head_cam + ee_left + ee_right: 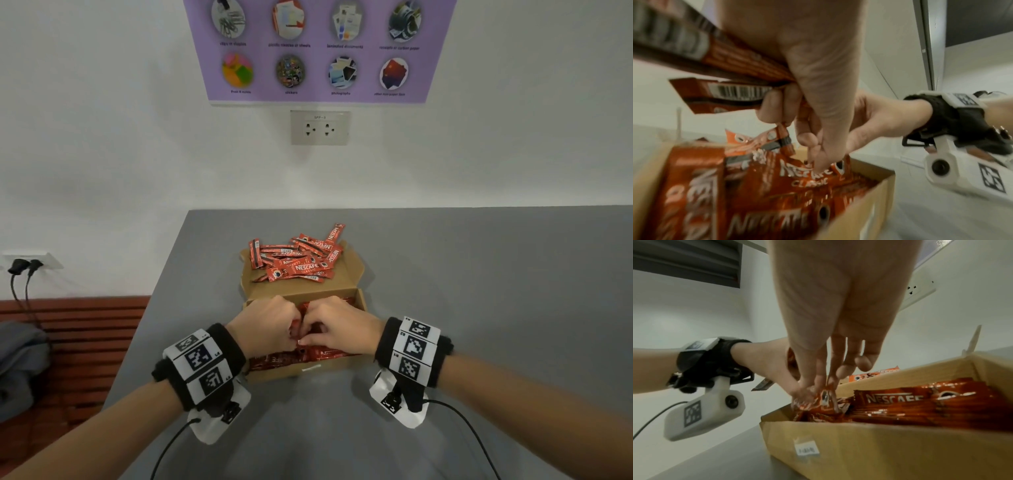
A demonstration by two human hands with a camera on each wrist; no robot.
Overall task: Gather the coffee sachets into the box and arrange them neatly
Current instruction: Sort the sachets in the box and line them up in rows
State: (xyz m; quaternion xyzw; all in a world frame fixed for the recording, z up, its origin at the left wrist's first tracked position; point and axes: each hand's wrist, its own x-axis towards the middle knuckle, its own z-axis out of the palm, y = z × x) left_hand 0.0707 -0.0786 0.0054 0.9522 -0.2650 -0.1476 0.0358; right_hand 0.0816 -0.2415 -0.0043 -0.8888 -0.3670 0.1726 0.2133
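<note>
The brown cardboard box stands open on the grey table, with red coffee sachets lying in rows inside. More sachets are piled loosely on the opened lid behind it. Both hands meet over the middle of the box. My left hand grips a bundle of several sachets in its curled fingers. My right hand reaches down beside it, and its fingertips pinch the end of a sachet that sticks up from the left part of the box.
The grey table stretches to the right and towards me. Its left edge drops to a red slatted bench holding grey cloth. The white wall behind carries a socket and a purple poster.
</note>
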